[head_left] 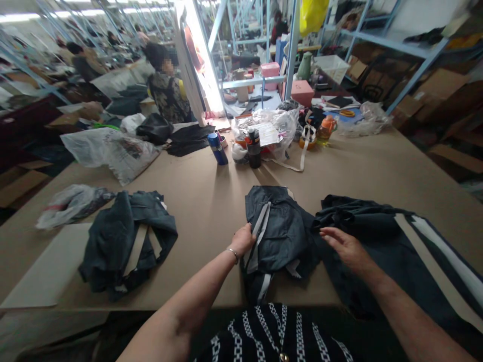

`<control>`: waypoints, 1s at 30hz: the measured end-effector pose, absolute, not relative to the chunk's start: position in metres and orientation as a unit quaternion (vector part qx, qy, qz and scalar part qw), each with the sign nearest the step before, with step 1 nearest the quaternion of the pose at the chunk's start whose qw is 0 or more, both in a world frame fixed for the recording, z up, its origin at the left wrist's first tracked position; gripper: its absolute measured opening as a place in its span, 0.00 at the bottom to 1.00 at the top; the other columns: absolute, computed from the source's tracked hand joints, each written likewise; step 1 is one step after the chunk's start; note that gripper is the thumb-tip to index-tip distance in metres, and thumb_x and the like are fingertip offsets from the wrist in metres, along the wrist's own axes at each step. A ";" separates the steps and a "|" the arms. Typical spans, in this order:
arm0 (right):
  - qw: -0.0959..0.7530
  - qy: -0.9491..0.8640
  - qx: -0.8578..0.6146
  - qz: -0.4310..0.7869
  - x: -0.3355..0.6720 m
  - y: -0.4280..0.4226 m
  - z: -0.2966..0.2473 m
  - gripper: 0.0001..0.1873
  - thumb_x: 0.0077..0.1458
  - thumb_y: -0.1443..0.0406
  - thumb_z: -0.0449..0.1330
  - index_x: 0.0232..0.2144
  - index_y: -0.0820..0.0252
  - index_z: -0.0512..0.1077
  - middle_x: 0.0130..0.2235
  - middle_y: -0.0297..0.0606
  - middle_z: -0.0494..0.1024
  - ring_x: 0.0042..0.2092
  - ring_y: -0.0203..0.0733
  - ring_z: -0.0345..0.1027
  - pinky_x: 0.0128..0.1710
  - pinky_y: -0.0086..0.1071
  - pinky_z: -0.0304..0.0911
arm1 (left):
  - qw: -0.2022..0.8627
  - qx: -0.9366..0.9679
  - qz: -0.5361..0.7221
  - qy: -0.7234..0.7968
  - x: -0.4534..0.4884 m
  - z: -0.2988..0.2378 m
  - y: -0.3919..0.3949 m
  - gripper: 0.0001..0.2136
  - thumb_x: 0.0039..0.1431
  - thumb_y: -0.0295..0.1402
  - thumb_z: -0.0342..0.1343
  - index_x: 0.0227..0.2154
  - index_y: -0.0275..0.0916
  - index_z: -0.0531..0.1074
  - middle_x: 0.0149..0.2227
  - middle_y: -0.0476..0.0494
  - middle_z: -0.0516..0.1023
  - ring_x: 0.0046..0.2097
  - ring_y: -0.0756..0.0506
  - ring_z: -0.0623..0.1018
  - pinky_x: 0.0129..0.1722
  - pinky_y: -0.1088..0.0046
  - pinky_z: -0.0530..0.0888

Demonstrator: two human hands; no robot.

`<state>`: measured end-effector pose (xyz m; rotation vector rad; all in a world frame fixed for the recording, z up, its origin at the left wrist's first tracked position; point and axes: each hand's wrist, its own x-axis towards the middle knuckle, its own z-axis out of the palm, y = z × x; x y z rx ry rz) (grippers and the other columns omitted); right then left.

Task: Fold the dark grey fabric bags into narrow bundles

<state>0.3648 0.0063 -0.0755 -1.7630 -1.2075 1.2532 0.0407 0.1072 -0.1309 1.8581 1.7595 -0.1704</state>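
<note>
The person's 2 bare hands work at the near edge of a wide tan cutting table (196, 201), well apart from each other. The left hand (241, 240), with a thin metal bangle (233, 255) at the wrist, lies on the left edge of a folded dark navy garment (277, 236) with pale strips of trim (260, 234). Its fingers curl against the cloth, but I cannot tell whether they grip it or only rest there. The right hand (347, 249) is open, with fingers extended, at the bunched edge of a larger dark garment (381, 256) that has long white and beige stripes (441, 266). That garment spreads to the right along the table and touches the folded one.

Further left on the table, a third dark garment (128, 241) lies in a loose heap, partly on a pale sheet of card (45, 266) and just beside a crumpled plastic bag (71, 206). Across the table's far side stand a blue bottle (218, 150), a black flask (254, 149) and an orange-capped bottle (326, 129), near a clear plastic bag (266, 131). Beyond the table's far left corner, a co-worker (168, 98) stands among blue metal shelving (396, 42).
</note>
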 end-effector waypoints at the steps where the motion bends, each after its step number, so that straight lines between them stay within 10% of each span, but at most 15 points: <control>1: 0.333 -0.452 -0.641 0.524 0.339 0.013 -0.081 0.23 0.46 0.50 0.57 0.40 0.57 0.72 0.43 0.40 0.77 0.46 0.45 0.69 0.52 0.41 0.62 | 0.286 0.693 -0.056 0.659 0.038 -0.133 0.109 0.11 0.53 0.30 0.53 0.40 0.35 0.69 0.41 0.34 0.73 0.42 0.40 0.74 0.40 0.70 0.68; 11: 0.301 -0.331 -0.635 0.630 0.192 0.071 -0.138 0.22 0.45 0.49 0.55 0.36 0.59 0.68 0.31 0.35 0.72 0.28 0.34 0.63 0.25 0.30 0.60 | 0.344 0.699 0.011 0.627 0.046 -0.126 0.092 0.03 0.50 0.26 0.55 0.25 0.35 0.73 0.28 0.44 0.72 0.31 0.46 0.71 0.32 0.74 0.66; 16: 0.328 -0.333 -0.627 0.623 0.179 0.077 -0.144 0.19 0.41 0.51 0.59 0.29 0.60 0.68 0.27 0.33 0.71 0.28 0.34 0.62 0.24 0.27 0.57 | 0.366 0.752 0.094 0.541 0.055 -0.104 0.063 0.08 0.57 0.29 0.50 0.30 0.38 0.75 0.38 0.41 0.71 0.40 0.45 0.72 0.42 0.72 0.68; 24: 0.375 -0.271 -0.593 0.659 0.184 0.061 -0.138 0.06 0.39 0.63 0.51 0.24 0.58 0.59 0.19 0.26 0.63 0.22 0.30 0.57 0.22 0.26 0.53 | 0.553 0.447 0.259 0.654 0.038 -0.110 0.065 0.17 0.44 0.17 0.55 0.38 0.38 0.65 0.25 0.53 0.65 0.25 0.52 0.66 0.25 0.78 0.64; 30: 0.427 -0.268 -0.514 0.694 0.184 0.053 -0.105 0.11 0.41 0.59 0.54 0.25 0.58 0.57 0.21 0.24 0.63 0.24 0.29 0.58 0.25 0.26 0.57 | 0.693 0.303 0.241 0.608 0.039 -0.099 0.079 0.15 0.48 0.32 0.60 0.37 0.37 0.61 0.26 0.50 0.67 0.21 0.53 0.68 0.20 0.80 0.65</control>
